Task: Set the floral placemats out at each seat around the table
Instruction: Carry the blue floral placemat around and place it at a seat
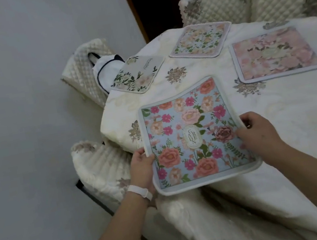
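One blue floral placemat (193, 135) is held at the near edge of the counter (279, 120), left hand (142, 164) and right hand (258, 132) each with its grip pinched on an opposite side border. It looks thin, light and floppy, so a two-edge hold suits it. Beyond lie a sage placemat (139, 73), a pastel placemat (201, 40) and a pink placemat (274, 54).

We read "GARDEN" in the oval emblem (192, 136) on the blue floral placemat (174, 121). The small print on the cream placemat (139, 73) is too blurred for us.
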A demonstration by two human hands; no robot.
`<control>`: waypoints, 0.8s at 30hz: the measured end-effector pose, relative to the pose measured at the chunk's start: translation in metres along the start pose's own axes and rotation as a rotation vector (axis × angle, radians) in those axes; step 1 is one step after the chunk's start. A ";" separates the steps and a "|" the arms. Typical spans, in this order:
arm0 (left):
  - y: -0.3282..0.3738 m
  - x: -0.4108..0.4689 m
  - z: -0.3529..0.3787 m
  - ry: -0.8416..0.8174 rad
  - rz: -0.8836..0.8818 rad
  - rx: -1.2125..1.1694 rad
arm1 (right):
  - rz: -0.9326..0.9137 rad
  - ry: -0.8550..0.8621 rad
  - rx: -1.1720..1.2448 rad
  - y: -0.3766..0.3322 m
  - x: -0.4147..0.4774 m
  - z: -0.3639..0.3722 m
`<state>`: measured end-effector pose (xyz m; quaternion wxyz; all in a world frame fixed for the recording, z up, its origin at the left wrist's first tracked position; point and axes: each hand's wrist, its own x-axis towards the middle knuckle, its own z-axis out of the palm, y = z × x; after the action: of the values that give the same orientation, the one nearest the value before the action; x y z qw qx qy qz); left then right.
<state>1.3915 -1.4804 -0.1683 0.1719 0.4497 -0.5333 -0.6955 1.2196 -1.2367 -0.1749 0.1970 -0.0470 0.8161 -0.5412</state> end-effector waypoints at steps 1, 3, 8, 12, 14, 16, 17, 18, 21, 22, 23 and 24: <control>0.006 0.017 -0.004 -0.023 -0.006 0.029 | 0.018 0.022 0.013 0.000 0.001 0.010; 0.017 0.050 -0.013 -0.072 -0.012 0.108 | 0.055 0.073 0.036 0.000 0.004 0.031; 0.035 0.121 -0.039 -0.179 0.022 0.239 | 0.117 0.129 0.046 -0.010 0.013 0.091; 0.055 0.163 -0.061 -0.221 0.036 0.304 | 0.151 0.165 0.031 -0.027 0.017 0.136; 0.066 0.177 -0.070 -0.234 0.055 0.326 | 0.164 0.160 0.007 -0.037 0.019 0.153; 0.077 0.191 -0.079 -0.259 0.068 0.340 | 0.178 0.163 -0.025 -0.046 0.020 0.167; 0.081 0.196 -0.082 -0.277 0.078 0.353 | 0.185 0.161 -0.044 -0.049 0.021 0.171; 0.084 0.201 -0.084 -0.289 0.087 0.366 | 0.190 0.151 -0.066 -0.050 0.021 0.175; 0.094 0.215 -0.085 -0.321 0.131 0.416 | 0.208 0.129 -0.082 -0.054 0.022 0.184; 0.096 0.219 -0.085 -0.330 0.140 0.439 | 0.217 0.124 -0.074 -0.054 0.022 0.187; 0.097 0.222 -0.084 -0.334 0.148 0.457 | 0.219 0.120 -0.066 -0.054 0.022 0.188; 0.099 0.226 -0.083 -0.336 0.154 0.474 | 0.222 0.112 -0.057 -0.054 0.022 0.189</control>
<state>1.3137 -1.7279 -0.1816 0.0237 0.3142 -0.7345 -0.6010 1.2623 -1.4289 -0.1960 0.2085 0.0682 0.8410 -0.4946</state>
